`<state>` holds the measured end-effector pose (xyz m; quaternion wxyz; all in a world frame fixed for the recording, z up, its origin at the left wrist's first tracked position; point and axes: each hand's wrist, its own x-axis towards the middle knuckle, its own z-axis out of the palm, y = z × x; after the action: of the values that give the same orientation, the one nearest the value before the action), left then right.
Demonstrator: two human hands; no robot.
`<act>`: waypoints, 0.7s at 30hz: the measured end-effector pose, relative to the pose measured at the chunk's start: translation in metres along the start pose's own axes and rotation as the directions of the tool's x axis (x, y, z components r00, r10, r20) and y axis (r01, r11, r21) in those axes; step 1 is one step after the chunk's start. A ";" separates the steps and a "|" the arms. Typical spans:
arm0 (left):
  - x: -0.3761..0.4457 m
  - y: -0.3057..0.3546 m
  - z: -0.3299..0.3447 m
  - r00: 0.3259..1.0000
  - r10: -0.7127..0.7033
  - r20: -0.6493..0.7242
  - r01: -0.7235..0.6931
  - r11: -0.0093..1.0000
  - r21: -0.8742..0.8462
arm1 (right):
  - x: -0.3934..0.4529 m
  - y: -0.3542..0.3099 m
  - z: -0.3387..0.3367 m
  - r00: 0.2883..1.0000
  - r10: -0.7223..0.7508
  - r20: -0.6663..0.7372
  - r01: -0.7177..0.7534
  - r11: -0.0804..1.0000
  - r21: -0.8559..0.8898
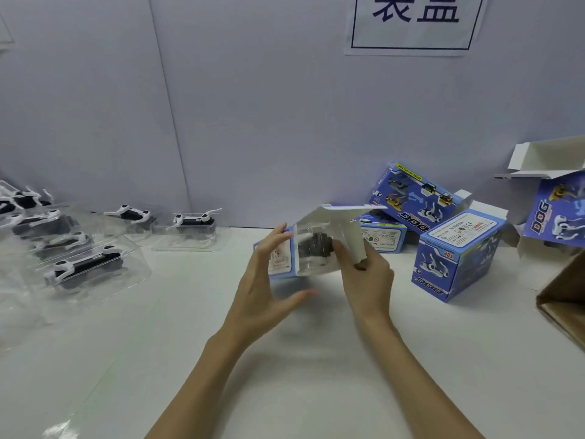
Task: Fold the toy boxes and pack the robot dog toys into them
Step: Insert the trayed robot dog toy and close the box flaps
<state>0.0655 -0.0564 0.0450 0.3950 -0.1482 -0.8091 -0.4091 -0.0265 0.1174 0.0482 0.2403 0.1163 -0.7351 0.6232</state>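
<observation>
Blue cardboard makes up the toy box (280, 258) I am holding up near the middle of the frame, just above the white worktop (316, 375). Its open end faces me, and its white lid flap (335, 213) sticks up and back, out of the way. I think it is held like this so the toy can slide straight in.

Inside the open end I see a robot dog toy (316, 248), dark and sitting in its clear plastic tray. It looks most of the way in, but it is blurry, so I cannot be sure.

My left hand (269, 293) is spread wide. Its fingers reach up along the left side of the box, and the thumb points out under it. It steadies the box more than it squeezes it. My right hand (367, 274) has its fingers curled on the right edge of the open end, holding a white side flap (354, 245).

More robot dogs in clear trays (85, 267) wait at the left of the frame, near my left hand, ready to pick next. Done boxes (456, 258) stand and lean at the right, by the wall. One unfolded box (557, 210) sits at the far right edge, and a brown carton (566, 299) pokes in below it.
</observation>
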 end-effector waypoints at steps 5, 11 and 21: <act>0.004 -0.003 -0.005 0.990 0.013 -0.143 -0.017 1.000 -0.025 | -0.011 -0.018 -0.002 0.953 -0.297 0.064 0.303 0.946 -0.112; 0.007 0.015 -0.011 0.967 -0.219 -0.132 0.169 0.935 -0.311 | -0.019 -0.034 0.001 0.892 -0.395 0.217 0.365 0.916 0.168; 0.007 0.027 -0.012 0.952 -0.307 0.004 0.277 0.855 -0.439 | -0.024 -0.046 -0.001 0.939 -0.304 0.164 0.254 0.929 0.268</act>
<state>0.0821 -0.0494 0.0692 0.3120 -0.0943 -0.6970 -0.6387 0.0160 0.1057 0.0764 0.2349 0.3113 -0.6498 0.6524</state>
